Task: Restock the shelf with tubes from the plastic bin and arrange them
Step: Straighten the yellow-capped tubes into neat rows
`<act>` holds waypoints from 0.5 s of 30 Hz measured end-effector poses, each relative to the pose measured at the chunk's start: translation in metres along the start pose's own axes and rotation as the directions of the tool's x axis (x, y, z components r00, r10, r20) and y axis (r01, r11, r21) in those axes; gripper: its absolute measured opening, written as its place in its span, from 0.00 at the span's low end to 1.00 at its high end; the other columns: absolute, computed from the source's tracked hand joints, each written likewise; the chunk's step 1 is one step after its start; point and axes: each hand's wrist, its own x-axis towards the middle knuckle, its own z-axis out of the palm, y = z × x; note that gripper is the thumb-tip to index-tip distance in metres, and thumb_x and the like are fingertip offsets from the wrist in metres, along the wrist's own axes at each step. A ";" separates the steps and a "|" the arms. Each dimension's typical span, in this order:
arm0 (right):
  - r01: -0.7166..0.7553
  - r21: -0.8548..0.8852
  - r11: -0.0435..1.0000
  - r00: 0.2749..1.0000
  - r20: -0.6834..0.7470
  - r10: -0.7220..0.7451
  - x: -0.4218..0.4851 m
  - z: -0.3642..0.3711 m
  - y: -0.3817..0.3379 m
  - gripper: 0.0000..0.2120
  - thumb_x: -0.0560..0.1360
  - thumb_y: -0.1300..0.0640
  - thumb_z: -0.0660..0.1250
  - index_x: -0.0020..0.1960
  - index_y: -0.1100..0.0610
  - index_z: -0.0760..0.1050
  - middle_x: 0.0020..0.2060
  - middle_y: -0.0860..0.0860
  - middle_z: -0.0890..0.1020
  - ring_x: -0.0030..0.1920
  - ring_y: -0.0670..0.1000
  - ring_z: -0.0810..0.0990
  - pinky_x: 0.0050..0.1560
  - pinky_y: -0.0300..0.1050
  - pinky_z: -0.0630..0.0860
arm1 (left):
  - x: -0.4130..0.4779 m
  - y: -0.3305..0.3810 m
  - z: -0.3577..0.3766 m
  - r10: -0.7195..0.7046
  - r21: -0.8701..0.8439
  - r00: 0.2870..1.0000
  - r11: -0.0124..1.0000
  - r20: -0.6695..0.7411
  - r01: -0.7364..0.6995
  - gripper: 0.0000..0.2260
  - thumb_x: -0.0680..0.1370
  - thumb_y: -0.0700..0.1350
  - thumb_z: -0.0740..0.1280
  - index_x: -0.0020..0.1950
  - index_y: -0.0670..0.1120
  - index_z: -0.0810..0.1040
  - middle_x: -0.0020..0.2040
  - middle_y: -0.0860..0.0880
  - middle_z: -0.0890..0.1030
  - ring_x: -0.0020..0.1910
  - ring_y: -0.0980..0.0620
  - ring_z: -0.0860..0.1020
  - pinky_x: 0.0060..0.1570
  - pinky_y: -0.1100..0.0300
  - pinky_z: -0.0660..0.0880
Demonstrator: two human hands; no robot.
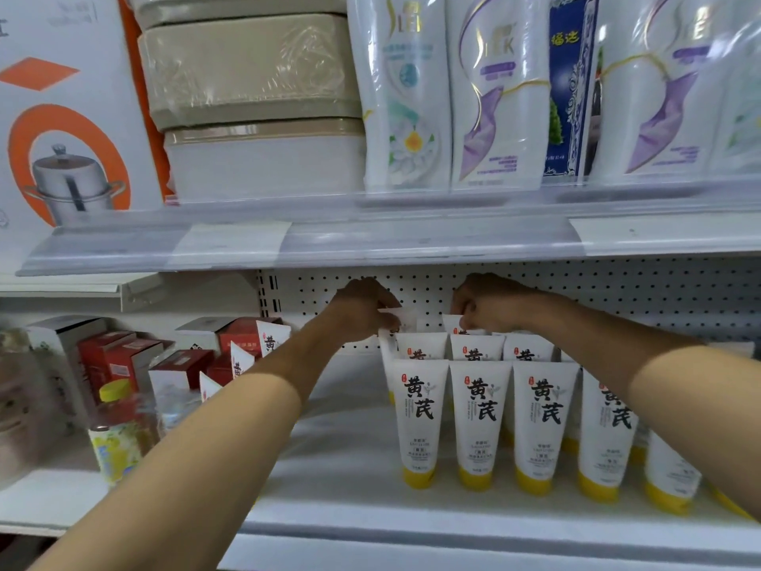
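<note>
Both left hand (362,311) and right hand (490,307) pinch back-row tubes (387,358).

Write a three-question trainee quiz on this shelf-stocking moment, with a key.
1. True or false: each front tube stands on its yellow cap.
2. The left hand and right hand each pinch a tube top in which place? A: front row. B: back row. C: upper shelf.
3. What colour are the boxes left of the arms?
Key: 1 true; 2 B; 3 red.
</note>
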 end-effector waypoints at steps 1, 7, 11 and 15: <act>-0.001 -0.001 1.000 1.000 -0.002 0.001 0.001 0.001 0.000 0.11 0.75 0.60 0.69 0.58 0.56 0.79 0.55 0.51 0.81 0.48 0.48 0.77 0.47 0.39 0.69 | 0.003 0.005 0.002 0.022 -0.032 1.000 0.999 0.009 -0.022 0.15 0.74 0.42 0.72 0.60 0.42 0.81 0.58 0.45 0.81 0.44 0.50 0.79 0.48 0.59 0.76; 0.007 -0.003 1.000 1.000 -0.014 -0.007 0.000 0.001 -0.001 0.10 0.75 0.61 0.68 0.55 0.56 0.80 0.53 0.50 0.80 0.45 0.48 0.76 0.46 0.39 0.68 | 0.016 0.015 0.013 0.079 -0.037 0.995 0.996 0.061 -0.077 0.14 0.74 0.42 0.73 0.59 0.43 0.82 0.59 0.46 0.81 0.50 0.50 0.79 0.52 0.56 0.78; 0.011 0.002 1.000 1.000 -0.018 -0.011 -0.001 0.002 0.001 0.09 0.75 0.61 0.67 0.54 0.56 0.80 0.52 0.51 0.80 0.45 0.48 0.75 0.45 0.39 0.67 | 0.019 0.013 0.017 0.104 0.011 0.993 0.994 0.062 -0.104 0.15 0.75 0.44 0.72 0.60 0.44 0.81 0.61 0.47 0.80 0.59 0.50 0.77 0.57 0.58 0.75; 0.007 0.022 1.000 1.000 -0.025 -0.007 -0.002 0.002 0.002 0.10 0.75 0.62 0.67 0.54 0.57 0.80 0.54 0.51 0.81 0.46 0.48 0.76 0.46 0.40 0.69 | 0.021 0.011 0.020 0.088 0.005 0.994 0.996 0.068 -0.089 0.15 0.74 0.46 0.72 0.60 0.44 0.81 0.61 0.47 0.80 0.58 0.50 0.78 0.57 0.58 0.75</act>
